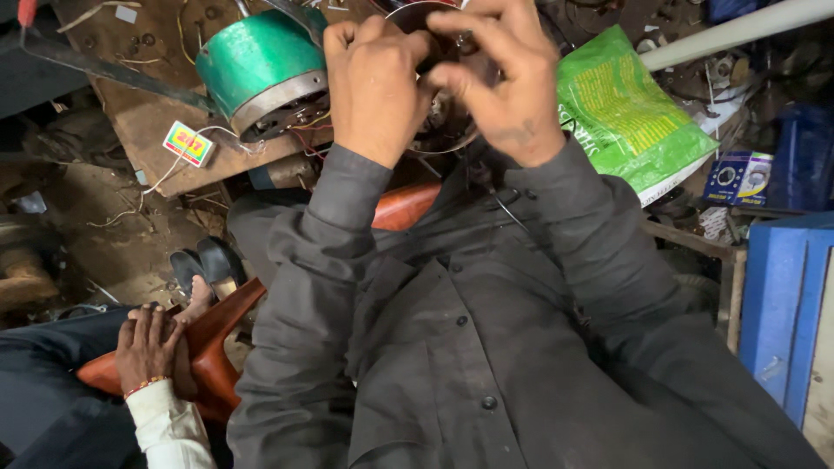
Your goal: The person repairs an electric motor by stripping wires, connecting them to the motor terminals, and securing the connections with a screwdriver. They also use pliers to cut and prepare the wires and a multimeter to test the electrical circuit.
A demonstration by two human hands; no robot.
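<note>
While both hands are working close together over the cluttered wooden desk (148, 130), the left hand (375, 82) and right hand (504, 78) are curling their fingers tight around the round dark metal motor part (439, 122) beside the green cylindrical motor housing (256, 61), a hold best kept steady with small fingertip movements.

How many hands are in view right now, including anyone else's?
3. The person's left hand and right hand meet at top centre on a round metal part; another person's hand rests at lower left. More may be hidden.
</note>
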